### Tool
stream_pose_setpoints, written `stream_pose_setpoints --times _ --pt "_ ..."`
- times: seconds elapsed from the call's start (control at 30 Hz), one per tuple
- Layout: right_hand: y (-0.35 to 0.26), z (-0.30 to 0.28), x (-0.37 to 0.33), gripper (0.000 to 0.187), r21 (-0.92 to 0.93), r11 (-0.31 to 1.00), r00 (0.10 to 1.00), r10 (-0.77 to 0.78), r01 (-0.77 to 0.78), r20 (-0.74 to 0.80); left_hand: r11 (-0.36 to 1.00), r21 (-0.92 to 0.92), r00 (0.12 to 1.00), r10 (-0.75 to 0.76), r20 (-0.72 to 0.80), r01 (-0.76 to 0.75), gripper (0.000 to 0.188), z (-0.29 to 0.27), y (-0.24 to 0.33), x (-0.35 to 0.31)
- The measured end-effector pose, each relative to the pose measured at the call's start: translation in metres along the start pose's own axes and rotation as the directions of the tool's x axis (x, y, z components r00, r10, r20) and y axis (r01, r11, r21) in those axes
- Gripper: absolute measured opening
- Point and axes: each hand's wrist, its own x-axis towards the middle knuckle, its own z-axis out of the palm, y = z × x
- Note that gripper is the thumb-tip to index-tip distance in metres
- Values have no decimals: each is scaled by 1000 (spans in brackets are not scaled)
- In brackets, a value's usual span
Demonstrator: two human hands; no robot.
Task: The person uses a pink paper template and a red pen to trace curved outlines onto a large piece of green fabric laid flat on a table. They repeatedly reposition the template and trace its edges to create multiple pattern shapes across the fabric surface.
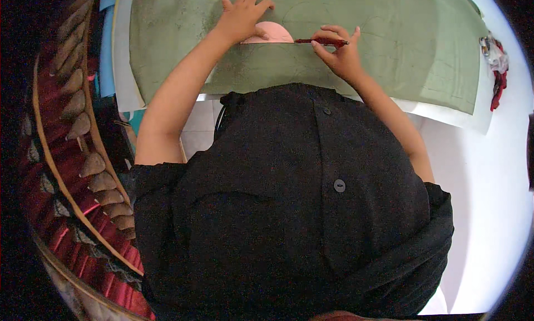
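Note:
A large sheet of green cloth (183, 71) is spread over the table. On it lies a pink half-round piece (272, 32), its straight side toward me, along a line across the cloth. My left hand (243, 15) rests over the left part of this piece with fingers spread and the thumb on the pink surface. In my right hand (342, 51) is a dark red pen (328, 41), held nearly level between thumb and fingers. Its tip points left and meets the right corner of the pink piece. Faint curved lines show on the cloth beyond the pen.
White sheeting (461, 119) sticks out under the cloth's near edge. At the table's right lies a small bundle of clear plastic and red items (497, 65). Dark red curtain fabric with tan trim (83, 160) hangs to my left, beside something blue (107, 48).

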Motion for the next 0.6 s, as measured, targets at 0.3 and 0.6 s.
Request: stream_pose_setpoints --times 0.3,0.6 --pt "-5 -2 -2 13 -14 1000 1000 7 -7 13 1000 -19 1000 -4 11 4 72 -6 1 0" --pt "-8 -5 -3 14 16 999 994 43 -42 -97 997 -70 1000 7 -20 -9 56 -9 6 -6"
